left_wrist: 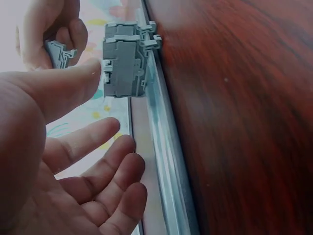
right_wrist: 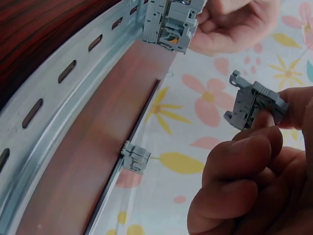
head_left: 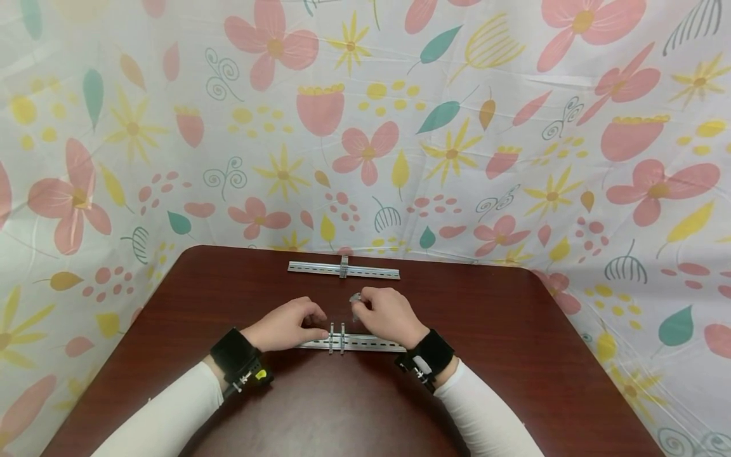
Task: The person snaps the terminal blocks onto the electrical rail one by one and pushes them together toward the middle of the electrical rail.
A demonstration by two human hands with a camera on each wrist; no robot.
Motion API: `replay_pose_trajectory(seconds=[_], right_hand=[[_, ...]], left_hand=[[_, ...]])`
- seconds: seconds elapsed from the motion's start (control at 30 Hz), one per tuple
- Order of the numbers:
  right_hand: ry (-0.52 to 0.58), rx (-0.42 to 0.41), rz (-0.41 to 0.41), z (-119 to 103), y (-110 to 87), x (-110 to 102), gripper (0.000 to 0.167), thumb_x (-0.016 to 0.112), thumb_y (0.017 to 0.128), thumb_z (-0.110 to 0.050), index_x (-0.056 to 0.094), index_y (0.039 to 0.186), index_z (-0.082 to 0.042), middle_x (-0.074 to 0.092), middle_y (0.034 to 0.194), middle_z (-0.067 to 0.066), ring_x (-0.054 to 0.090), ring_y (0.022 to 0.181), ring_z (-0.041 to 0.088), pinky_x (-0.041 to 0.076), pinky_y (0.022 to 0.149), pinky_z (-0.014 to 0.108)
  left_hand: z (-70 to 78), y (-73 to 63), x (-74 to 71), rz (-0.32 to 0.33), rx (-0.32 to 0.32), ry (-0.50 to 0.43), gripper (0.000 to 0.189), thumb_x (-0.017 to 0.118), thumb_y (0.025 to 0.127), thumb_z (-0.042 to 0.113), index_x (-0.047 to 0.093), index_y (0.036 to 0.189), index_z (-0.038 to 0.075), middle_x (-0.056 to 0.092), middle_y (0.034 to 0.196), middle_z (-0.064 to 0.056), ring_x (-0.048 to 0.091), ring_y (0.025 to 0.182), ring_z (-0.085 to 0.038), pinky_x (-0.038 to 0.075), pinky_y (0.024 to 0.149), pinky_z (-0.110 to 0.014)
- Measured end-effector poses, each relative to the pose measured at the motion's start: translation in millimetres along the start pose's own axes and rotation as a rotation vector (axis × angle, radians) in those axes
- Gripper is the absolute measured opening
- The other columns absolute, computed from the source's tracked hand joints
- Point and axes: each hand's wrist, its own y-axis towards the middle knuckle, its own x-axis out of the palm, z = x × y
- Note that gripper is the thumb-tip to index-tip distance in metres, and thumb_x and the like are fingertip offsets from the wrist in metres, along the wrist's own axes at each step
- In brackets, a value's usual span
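A slotted metal DIN rail (head_left: 374,344) lies across the table in front of the hands. Grey DIN-rail terminal blocks (left_wrist: 124,73) stand on it, side-on in the left wrist view. My left hand (head_left: 288,325) is at the rail's left part with fingers loosely bent and apart; its thumb tip is right beside the blocks, and I cannot tell whether it touches them. Above the rail, slightly right of the mounted blocks, my right hand (head_left: 391,312) pinches a loose grey terminal block (right_wrist: 254,104) between thumb and fingers, its clip feet pointing away from the fingertips.
Farther back on the brown table (head_left: 485,304) lies a second DIN rail (head_left: 371,273) with grey parts (head_left: 344,267) mounted near its middle. A flower-printed cloth (head_left: 365,127) hangs behind the table and along its sides.
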Motion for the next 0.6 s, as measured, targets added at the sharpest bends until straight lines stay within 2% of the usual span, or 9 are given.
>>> replay_pose_trajectory(seconds=[0.3,0.6], right_hand=[[0.013,0.072,-0.027,5.9,1.0,1.5,0.042,0.064,0.108,-0.023,0.051,0.069,-0.02,0.036,0.058,-0.008,0.038,0.05,0.01,0.029,0.054,0.029],[0.04,0.122,-0.107,10.7,1.3,8.8,0.045,0.06,0.109,-0.021,0.047,0.066,-0.02,0.034,0.058,-0.006,0.035,0.05,0.012,0.028,0.055,0.03]], left_hand=[[-0.4,0.0,2.8,-0.035,0.028,0.08,0.041,0.093,0.093,0.036,0.081,0.122,0.01,0.068,0.111,0.003,0.065,0.102,-0.018,0.057,0.091,-0.039],[-0.1,-0.5,3.3,-0.045,0.037,0.114,0.04,0.097,0.088,0.033,0.082,0.118,0.012,0.068,0.109,0.005,0.065,0.1,-0.017,0.057,0.089,-0.037]])
